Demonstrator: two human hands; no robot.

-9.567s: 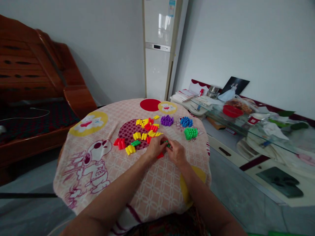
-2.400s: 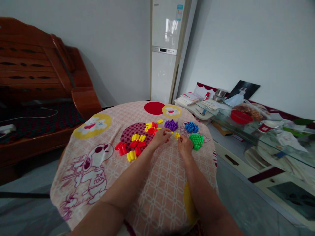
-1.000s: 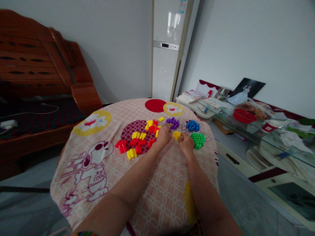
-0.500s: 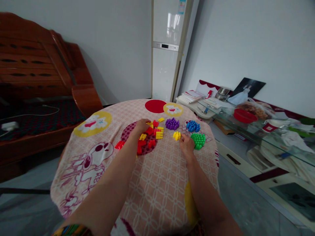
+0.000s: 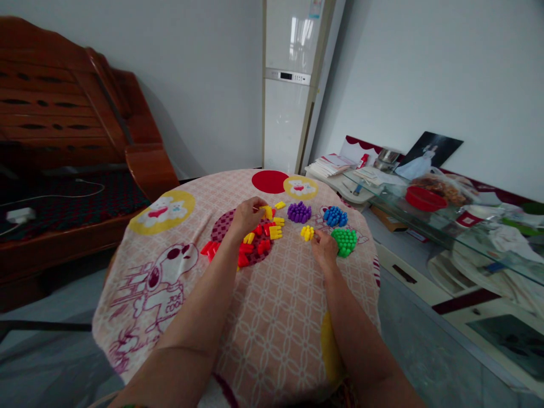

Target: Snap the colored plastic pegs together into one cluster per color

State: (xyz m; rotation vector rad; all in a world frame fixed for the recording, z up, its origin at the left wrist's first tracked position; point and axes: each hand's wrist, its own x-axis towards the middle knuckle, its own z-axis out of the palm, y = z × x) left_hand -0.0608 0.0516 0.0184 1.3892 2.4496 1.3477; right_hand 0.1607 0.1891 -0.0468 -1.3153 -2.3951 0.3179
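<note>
My left hand [image 5: 247, 218] is over the mixed pile, its fingers closed on a yellow plastic piece [image 5: 267, 212]. Below and around it lie red plastic pieces [image 5: 263, 246] and more yellow pieces [image 5: 276, 232], some partly hidden by the hand and forearm. My right hand [image 5: 325, 248] rests on the cloth with curled fingers, fingertips at the edge of a small cluster of upright yellow pieces [image 5: 306, 232]. Whether it pinches one of them is too small to tell. Just right of that hand stands a green cluster [image 5: 344, 242]; behind are a purple cluster [image 5: 300, 212] and a blue cluster [image 5: 335, 216].
A patterned cloth [image 5: 280, 317] covers the round table. On the right, a glass-topped cabinet [image 5: 476, 255] carries papers [image 5: 334, 164], a red bowl [image 5: 425, 198] and bags. A wooden bench [image 5: 63, 113] stands left, and a tall white appliance [image 5: 287, 124] behind the table.
My left hand has lifted slightly and turned, and a yellow piece now shows at its fingertips. My right hand stays beside the yellow cluster. The view has shifted slightly.
</note>
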